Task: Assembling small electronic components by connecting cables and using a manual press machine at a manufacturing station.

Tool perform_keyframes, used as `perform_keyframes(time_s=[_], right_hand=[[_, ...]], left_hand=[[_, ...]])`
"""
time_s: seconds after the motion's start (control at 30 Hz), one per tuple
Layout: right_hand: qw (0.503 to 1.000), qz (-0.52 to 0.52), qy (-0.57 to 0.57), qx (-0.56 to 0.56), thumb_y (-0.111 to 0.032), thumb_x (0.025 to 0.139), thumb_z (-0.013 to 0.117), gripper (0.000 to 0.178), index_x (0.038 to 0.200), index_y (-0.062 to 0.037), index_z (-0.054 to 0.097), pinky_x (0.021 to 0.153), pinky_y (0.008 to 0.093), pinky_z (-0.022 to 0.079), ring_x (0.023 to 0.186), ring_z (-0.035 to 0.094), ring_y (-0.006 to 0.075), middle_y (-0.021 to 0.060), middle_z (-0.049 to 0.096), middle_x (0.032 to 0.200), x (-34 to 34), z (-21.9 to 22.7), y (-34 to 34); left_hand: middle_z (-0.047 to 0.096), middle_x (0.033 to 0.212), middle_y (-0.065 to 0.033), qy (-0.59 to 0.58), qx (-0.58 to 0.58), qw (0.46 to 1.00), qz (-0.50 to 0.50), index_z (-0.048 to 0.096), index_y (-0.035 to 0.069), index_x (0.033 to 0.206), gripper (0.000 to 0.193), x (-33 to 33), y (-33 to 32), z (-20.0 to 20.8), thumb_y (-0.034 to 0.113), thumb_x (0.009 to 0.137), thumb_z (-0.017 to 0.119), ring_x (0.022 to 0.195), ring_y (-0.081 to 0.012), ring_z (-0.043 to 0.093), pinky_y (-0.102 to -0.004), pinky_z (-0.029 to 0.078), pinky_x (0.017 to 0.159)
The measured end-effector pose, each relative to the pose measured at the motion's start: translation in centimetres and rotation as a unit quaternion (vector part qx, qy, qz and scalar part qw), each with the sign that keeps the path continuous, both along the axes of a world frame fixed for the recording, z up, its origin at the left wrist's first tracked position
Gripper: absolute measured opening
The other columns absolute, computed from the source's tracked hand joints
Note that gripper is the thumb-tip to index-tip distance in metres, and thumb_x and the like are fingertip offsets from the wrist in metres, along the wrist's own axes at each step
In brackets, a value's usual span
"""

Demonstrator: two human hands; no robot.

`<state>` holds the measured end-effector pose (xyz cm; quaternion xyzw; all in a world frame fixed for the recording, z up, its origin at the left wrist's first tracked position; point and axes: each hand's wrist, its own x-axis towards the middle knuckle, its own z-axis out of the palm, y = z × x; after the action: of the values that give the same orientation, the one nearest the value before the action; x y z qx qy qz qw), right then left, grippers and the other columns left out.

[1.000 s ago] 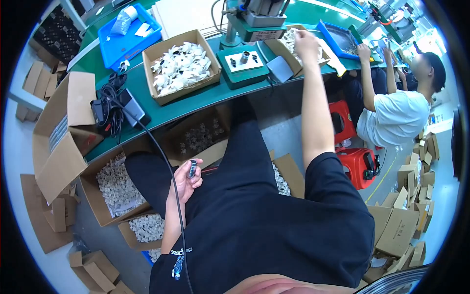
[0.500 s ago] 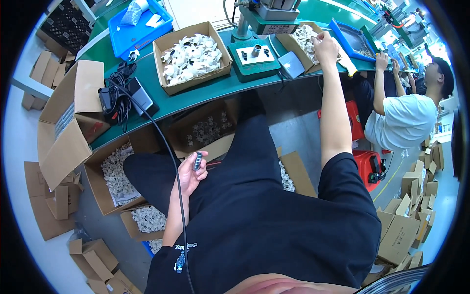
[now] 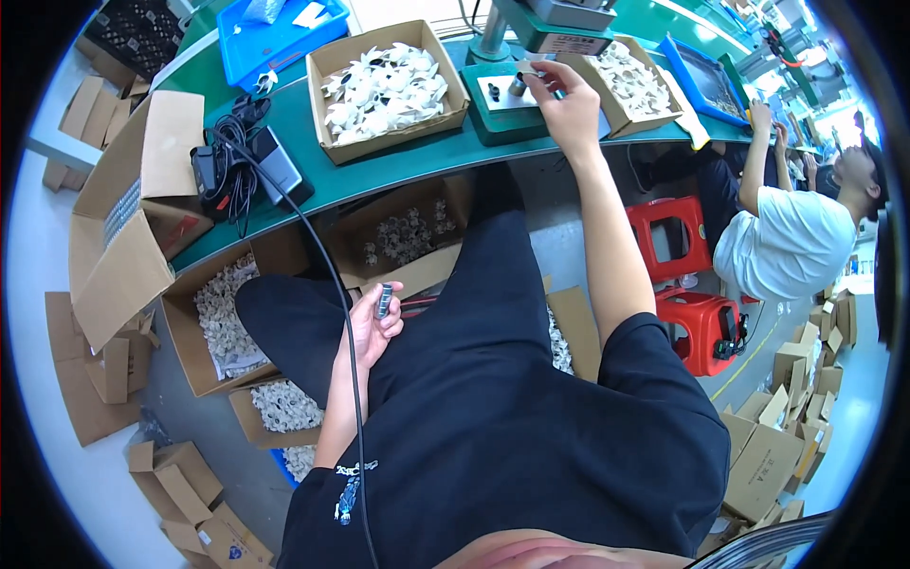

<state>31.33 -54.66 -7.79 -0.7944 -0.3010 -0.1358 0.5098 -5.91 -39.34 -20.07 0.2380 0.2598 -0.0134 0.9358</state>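
Note:
In my left hand (image 3: pixel 371 329), held low in front of my lap, a short stack of dark, shiny ring-like pieces (image 3: pixel 385 300) is gripped upright between the fingers. My right hand (image 3: pixel 569 106) reaches over the green press base (image 3: pixel 488 128), thumb and fingers bent together at the metal post (image 3: pixel 518 85) on its white plate. Whatever the fingertips pinch is hidden or too small to tell. Right of that hand stands an open carton (image 3: pixel 621 121) of small white parts. Another carton (image 3: pixel 379 147), heaped with white plastic pieces, stands left of the base.
Above the base hangs the press head (image 3: pixel 569 43). A black cable (image 3: pixel 327 275) runs down past my left hand. Blue trays (image 3: pixel 232 81) stand at the bench's back left and right. Cartons of parts surround my legs; red stools (image 3: pixel 697 327) and a seated co-worker (image 3: pixel 791 237) are to the right.
My right hand has moved left from the right-hand carton of white parts to the post on the press base. My left hand still holds the ring stack. The view has shifted slightly.

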Motion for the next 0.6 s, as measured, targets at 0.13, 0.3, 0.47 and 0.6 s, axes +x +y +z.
perform_keyframes(time_s=[0.13, 0.3, 0.47, 0.6], right_hand=[[0.98, 0.024, -0.199, 0.007, -0.009, 0.079, 0.073, 0.02, 0.098, -0.0052, 0.072, 0.08, 0.034, 0.053, 0.089, 0.065, 0.0255, 0.0085, 0.07, 0.098, 0.1, -0.5, 0.2], [0.961, 0.047, -0.272, -0.036, -0.006, 0.077, 0.073, 0.022, 0.099, -0.0063, 0.073, 0.083, 0.0347, 0.052, 0.095, 0.063, 0.0249, 0.0059, 0.07, 0.101, 0.7, -0.5, 0.2], [0.929, 0.067, -0.351, -0.099, -0.006, 0.078, 0.072, 0.023, 0.101, -0.0068, 0.072, 0.083, 0.035, 0.052, 0.096, 0.063, 0.026, 0.006, 0.069, 0.101, 1.0, 0.3, -0.4], [0.921, 0.094, -0.355, -0.127, -0.007, 0.082, 0.069, 0.021, 0.103, -0.0059, 0.071, 0.084, 0.033, 0.052, 0.096, 0.064, 0.0255, 0.0078, 0.069, 0.102, 1.1, 1.3, -0.7]], left_hand=[[0.056, 0.076, -0.0025, 0.013, -0.017, 1.0, 0.018, 0.055, -0.001, 0.115, 0.035, -0.4, 0.2, -0.9, 0.031, 0.102, 0.046, 0.055, -0.0075, 0.042, -0.0222, 0.035, 0.049], [0.056, 0.076, -0.0023, 0.034, -0.025, 0.999, 0.014, 0.055, -0.001, 0.115, 0.035, 0.3, 0.6, -1.2, 0.03, 0.102, 0.046, 0.056, -0.0071, 0.043, -0.0222, 0.035, 0.049], [0.055, 0.075, -0.0025, 0.026, -0.023, 0.999, 0.008, 0.055, -0.001, 0.116, 0.035, 1.3, 0.8, -1.2, 0.03, 0.102, 0.047, 0.056, -0.0067, 0.042, -0.0223, 0.034, 0.049], [0.055, 0.076, -0.0023, 0.018, 0.006, 1.0, -0.004, 0.055, -0.001, 0.116, 0.035, 2.1, 0.8, -0.8, 0.03, 0.102, 0.046, 0.056, -0.0067, 0.042, -0.0221, 0.034, 0.05]])
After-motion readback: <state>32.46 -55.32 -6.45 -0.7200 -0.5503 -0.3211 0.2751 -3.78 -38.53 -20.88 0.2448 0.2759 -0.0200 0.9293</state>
